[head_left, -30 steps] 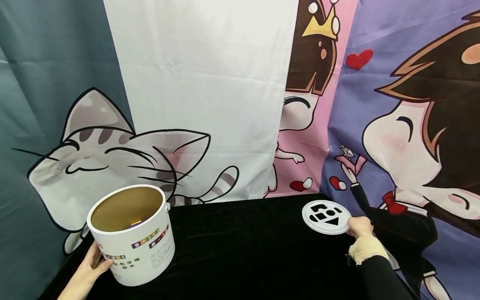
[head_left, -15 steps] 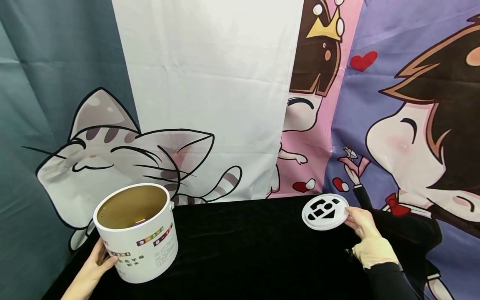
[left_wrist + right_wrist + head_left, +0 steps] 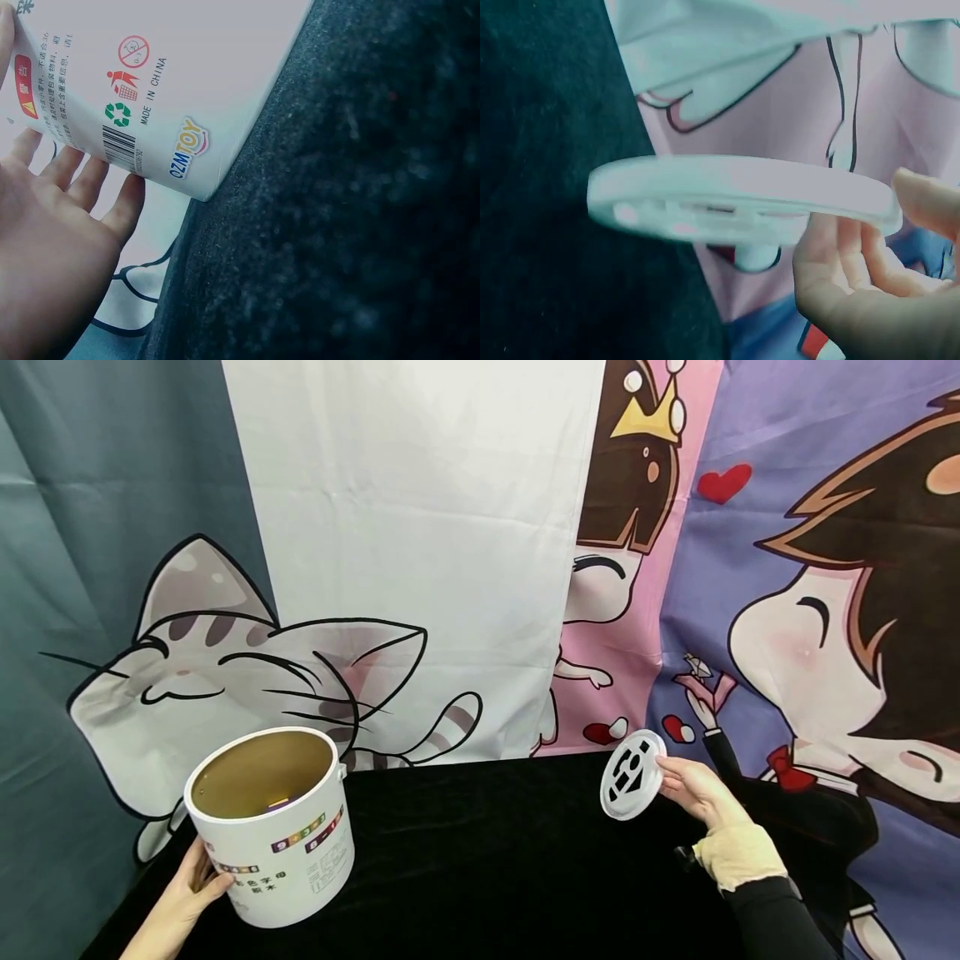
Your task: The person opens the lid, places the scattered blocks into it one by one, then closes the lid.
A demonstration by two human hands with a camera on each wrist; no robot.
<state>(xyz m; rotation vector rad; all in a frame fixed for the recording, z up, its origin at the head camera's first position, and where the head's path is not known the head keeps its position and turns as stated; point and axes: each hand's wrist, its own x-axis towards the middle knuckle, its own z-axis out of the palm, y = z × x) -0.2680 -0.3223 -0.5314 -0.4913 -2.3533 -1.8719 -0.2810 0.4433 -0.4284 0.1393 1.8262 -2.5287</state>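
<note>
A white bucket (image 3: pixel 300 852) with coloured letter strips stands upright on the black cloth at the left, its lid off and mouth tilted into view. Small yellow and purple pieces (image 3: pixel 281 804) show inside; the rest of the contents is hidden by the wall. My left hand (image 3: pixel 187 889) rests against the bucket's near left side, and in the left wrist view its spread fingers (image 3: pixel 124 206) touch the printed wall. At the right, my right hand (image 3: pixel 701 789) pinches the edge of a round white lid (image 3: pixel 633 777) with shape cut-outs, thumb on one face and fingers on the other.
Black cloth (image 3: pixel 487 860) covers the table between the bucket and the lid. Behind it hangs a curtain (image 3: pixel 420 527) printed with a cartoon cat and figures, close to the table's back edge.
My right hand has raised the lid a little and turned it from lying nearly flat to steeply tilted. The left hand and bucket stay together, with a slight shift of the whole view.
</note>
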